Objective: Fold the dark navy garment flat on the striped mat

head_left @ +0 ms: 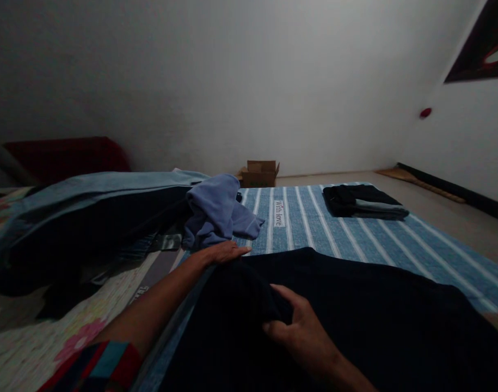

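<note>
A dark navy garment [355, 305] lies spread over the blue striped bedspread in front of me; its exact kind cannot be made out. My left hand [226, 252] rests on its upper left edge, fingers stretched out and fairly flat. Lower and to the right, my right hand [300, 324] pinches a bunched fold of the same garment between thumb and fingers. Just beyond my left hand sits a crumpled lavender-blue cloth [216, 209]. The garment's lower part runs out of the frame.
A heap of clothes [102, 218], light blue and dark, lies at left on a floral cover [75, 337]. Folded dark clothes [355, 198] sit at the far right of the striped bedspread [301, 218]. Behind the bed are a cardboard box [259, 175] and a wall.
</note>
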`<state>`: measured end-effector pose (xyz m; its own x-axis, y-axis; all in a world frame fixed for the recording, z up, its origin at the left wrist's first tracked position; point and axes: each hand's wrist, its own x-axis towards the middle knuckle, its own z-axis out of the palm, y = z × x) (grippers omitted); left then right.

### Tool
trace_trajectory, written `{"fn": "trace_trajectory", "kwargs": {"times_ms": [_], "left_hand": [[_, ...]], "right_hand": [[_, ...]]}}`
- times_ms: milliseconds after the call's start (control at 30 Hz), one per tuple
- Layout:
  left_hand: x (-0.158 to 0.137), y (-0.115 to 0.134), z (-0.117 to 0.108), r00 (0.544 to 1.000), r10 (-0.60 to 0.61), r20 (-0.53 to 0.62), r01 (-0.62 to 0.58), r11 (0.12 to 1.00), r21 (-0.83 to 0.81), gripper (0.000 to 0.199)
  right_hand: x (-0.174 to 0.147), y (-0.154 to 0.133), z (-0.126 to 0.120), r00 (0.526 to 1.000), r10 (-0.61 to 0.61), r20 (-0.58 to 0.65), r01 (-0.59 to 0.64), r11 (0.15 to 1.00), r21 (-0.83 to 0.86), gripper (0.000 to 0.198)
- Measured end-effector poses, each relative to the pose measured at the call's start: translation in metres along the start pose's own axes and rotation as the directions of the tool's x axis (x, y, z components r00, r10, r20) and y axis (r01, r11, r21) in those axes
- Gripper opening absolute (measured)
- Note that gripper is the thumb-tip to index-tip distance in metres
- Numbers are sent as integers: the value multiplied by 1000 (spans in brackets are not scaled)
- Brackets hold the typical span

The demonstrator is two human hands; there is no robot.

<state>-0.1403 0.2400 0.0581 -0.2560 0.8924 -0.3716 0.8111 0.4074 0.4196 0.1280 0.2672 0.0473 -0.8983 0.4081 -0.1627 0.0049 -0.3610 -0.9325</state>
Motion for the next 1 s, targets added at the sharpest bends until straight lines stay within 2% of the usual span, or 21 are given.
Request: {"fn": "trace_trajectory", "kwargs": {"times_ms": [100, 233, 433, 533, 667, 833, 1000], "left_hand": [[1, 0, -2, 1000, -21, 20, 20, 998, 54, 61], [5, 1, 1, 1000, -11, -8, 12, 990, 140, 60], [10, 0, 8, 998, 15, -66, 3, 965, 261, 64], [12, 1, 18, 991, -8, -132, 51, 943, 328, 65], [17, 4, 34, 968, -59, -246, 156, 904, 399, 70], [22, 8, 42, 938, -105, -329, 248, 867, 432, 72], [25, 9, 39, 926, -130, -354, 277, 872, 403, 70]], "right_hand": [[-3, -2, 0, 1000, 10, -18, -9, 999, 44, 50], [-6, -3, -4, 995, 49, -90, -43, 997, 64, 49], [-9, 1, -14, 984, 122, -133, -93, 974, 206, 52], [-7, 11, -21, 970, 163, -181, -112, 958, 265, 56], [-5, 25, -32, 943, 219, -250, -167, 963, 214, 53], [-6, 34, -40, 908, 182, -377, -134, 979, 150, 60], [-6, 30, -40, 921, 153, -359, -86, 977, 195, 61]]}}
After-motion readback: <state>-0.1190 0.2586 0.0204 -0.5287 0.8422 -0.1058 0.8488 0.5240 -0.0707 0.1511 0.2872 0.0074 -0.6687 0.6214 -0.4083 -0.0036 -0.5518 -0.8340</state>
